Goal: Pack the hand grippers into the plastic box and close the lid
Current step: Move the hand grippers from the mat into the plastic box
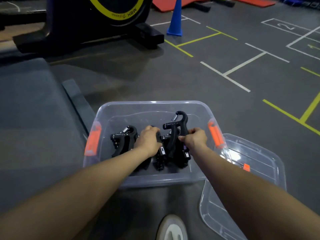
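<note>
A clear plastic box (152, 105) with orange latches stands open on the floor. Several black hand grippers lie inside it. One hand gripper (123, 141) rests at the left of the box. My left hand (149, 140) is closed around a hand gripper (160, 154) in the middle. My right hand (194, 137) grips the handle of a taller hand gripper (179, 126) that stands upright, its spring at the top. The clear lid (245, 172) lies on the floor to the right, tucked against the box.
An exercise bike (97, 21) with a yellow-rimmed wheel stands at the back left. A blue cone (175, 18) stands behind the box. A grey mat (34, 110) lies at left. My white shoe (172, 228) shows at the bottom. Painted lines cross the floor.
</note>
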Demonstrator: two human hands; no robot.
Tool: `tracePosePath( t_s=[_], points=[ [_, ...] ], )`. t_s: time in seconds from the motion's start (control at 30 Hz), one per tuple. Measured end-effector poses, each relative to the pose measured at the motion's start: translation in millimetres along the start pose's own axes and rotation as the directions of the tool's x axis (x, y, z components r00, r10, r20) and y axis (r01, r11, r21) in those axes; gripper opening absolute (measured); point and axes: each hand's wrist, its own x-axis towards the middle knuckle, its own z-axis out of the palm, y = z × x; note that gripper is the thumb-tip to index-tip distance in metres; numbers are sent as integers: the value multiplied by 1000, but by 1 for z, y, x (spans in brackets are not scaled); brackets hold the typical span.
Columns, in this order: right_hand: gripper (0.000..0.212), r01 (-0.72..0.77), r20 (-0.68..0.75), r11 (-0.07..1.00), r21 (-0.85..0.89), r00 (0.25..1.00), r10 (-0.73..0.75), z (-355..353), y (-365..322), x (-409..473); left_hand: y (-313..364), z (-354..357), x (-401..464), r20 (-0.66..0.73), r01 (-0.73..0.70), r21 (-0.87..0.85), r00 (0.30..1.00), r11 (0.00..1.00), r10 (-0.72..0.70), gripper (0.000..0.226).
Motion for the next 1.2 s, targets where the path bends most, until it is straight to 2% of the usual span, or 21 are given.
tracePosePath(
  t_s=[0.17, 0.37, 0.53, 0.63, 0.83, 0.93, 1.07, 1.2],
  points=[
    [33, -27, -19, 998, -52, 999, 26, -8, 11, 13, 1, 11, 3, 49, -48, 44, 998, 998, 46, 59],
    [25, 27, 77, 997, -73, 997, -21, 2, 21, 21, -4, 17, 6, 94, -47, 101, 995, 994, 38, 65],
    [33, 95, 99, 966, -241, 992, -73, 3, 22, 19, -8, 22, 5, 197, -35, 128, 980, 991, 9, 69],
    [31, 105, 122, 936, -336, 990, -67, 4, 15, 17, -10, 17, 3, 212, -46, 147, 977, 988, 14, 69],
    [33, 171, 156, 888, -427, 981, -114, 10, -3, -2, -25, -12, -8, 166, -49, 156, 986, 987, 23, 67],
    [40, 256, 195, 881, -398, 962, -192, 25, -21, -17, -32, -34, -11, 68, -25, 118, 998, 993, 17, 61],
    [50, 426, 315, 830, -361, 893, -322, 61, -62, -47, -54, -74, -26, -86, 29, 55, 996, 998, -24, 52],
    [50, 536, 419, 781, -320, 820, -391, 116, -99, -92, -114, -122, -55, -200, 142, 1, 970, 990, -139, 50]
  ],
)
